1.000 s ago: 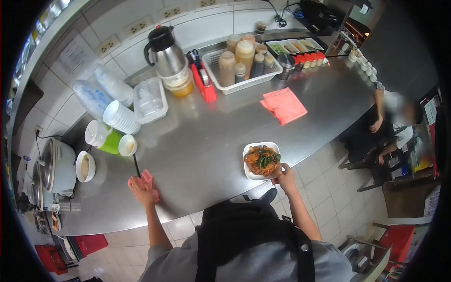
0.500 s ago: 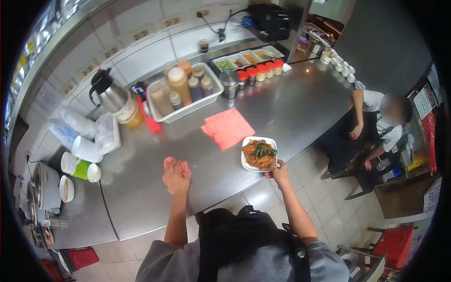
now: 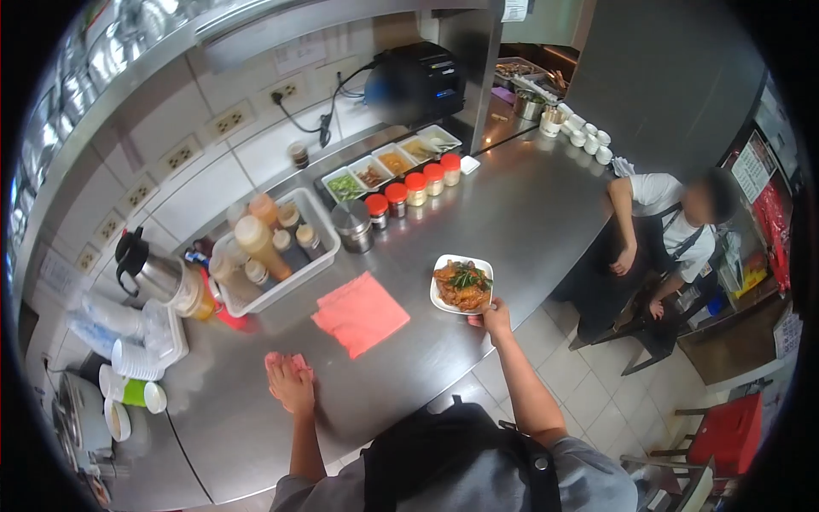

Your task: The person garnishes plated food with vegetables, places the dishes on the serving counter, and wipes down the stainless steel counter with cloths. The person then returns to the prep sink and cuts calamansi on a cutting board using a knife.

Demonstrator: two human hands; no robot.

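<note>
The left hand (image 3: 291, 386) lies palm down, fingers forward; the right hand (image 3: 494, 319) is closed in a grip, its forearm (image 3: 526, 380) extended.

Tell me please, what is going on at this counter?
The person's right hand holds a white dish of food by its edge, while the left hand is on a crumpled pink cloth at the metal counter. A flat pink cloth lies between dish and left hand. Another person sits beyond the counter's edge.

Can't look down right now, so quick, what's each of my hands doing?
Left hand: closed on a crumpled pink cloth.
Right hand: gripping the edge of the white dish of food.
</note>
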